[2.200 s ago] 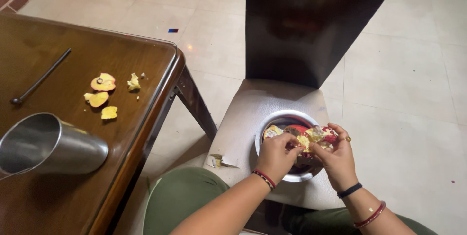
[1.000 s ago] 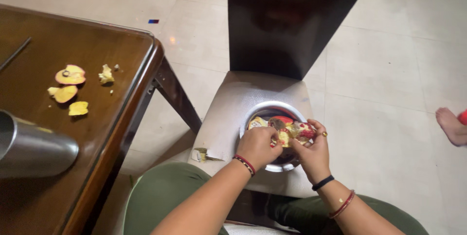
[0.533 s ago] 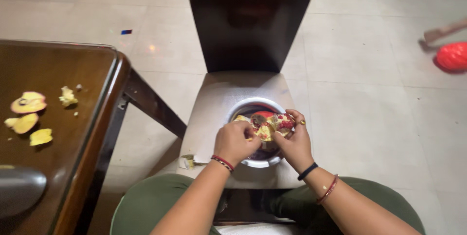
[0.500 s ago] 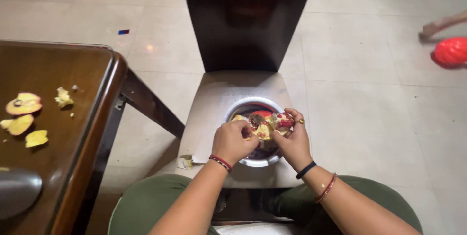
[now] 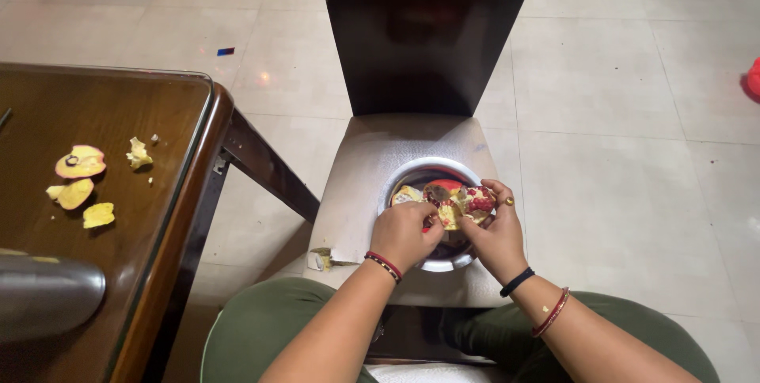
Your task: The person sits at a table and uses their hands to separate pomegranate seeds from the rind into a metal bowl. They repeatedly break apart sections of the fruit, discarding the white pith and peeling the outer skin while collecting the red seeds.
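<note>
**Two hands work a split pomegranate over a steel bowl**

The left hand (image 5: 405,232) and right hand (image 5: 496,234) both curl closed around an opened pomegranate (image 5: 459,201), fingers pressed into its yellow pith and red seeds. The fruit sits over a bowl (image 5: 419,171) resting on the pale seat of a chair (image 5: 356,185) with a dark back. To the left, peel scraps (image 5: 79,173) lie on a brown table (image 5: 142,232), near a metal jug (image 5: 47,296).
</note>
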